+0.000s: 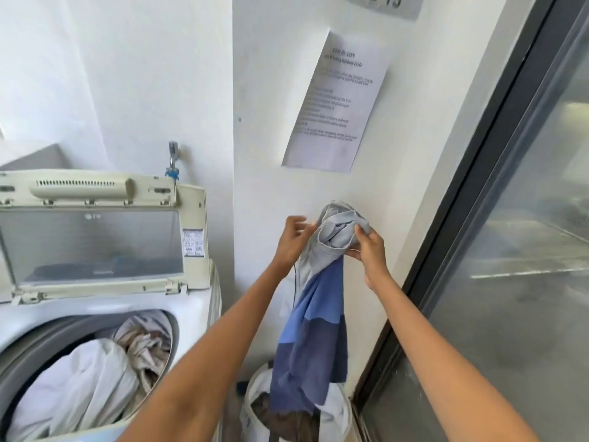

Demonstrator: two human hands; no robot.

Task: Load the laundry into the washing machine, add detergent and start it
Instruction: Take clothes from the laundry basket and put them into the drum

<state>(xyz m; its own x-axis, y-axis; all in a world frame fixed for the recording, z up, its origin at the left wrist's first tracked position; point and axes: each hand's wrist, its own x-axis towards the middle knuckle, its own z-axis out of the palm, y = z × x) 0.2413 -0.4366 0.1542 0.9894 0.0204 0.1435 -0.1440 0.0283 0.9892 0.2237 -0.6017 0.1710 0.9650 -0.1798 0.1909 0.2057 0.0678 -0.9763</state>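
A grey and blue striped garment [314, 333] hangs in front of the white wall, its bunched grey top held up high. My right hand [369, 250] grips that bunched top from the right. My left hand [291, 240] is at its left edge, fingers pinching the fabric. The garment's dark blue end dangles into a white laundry bag [338, 413] on the floor, which holds brown and white clothes. At the lower left the top-loading washing machine [191, 309] stands with its lid [95, 240] raised, and white and beige laundry [95, 378] fills its drum.
A water tap [173, 161] sticks out of the wall behind the machine. A printed notice [334, 103] is stuck on the wall above my hands. A dark-framed glass door [510, 250] runs down the right side, close to my right arm.
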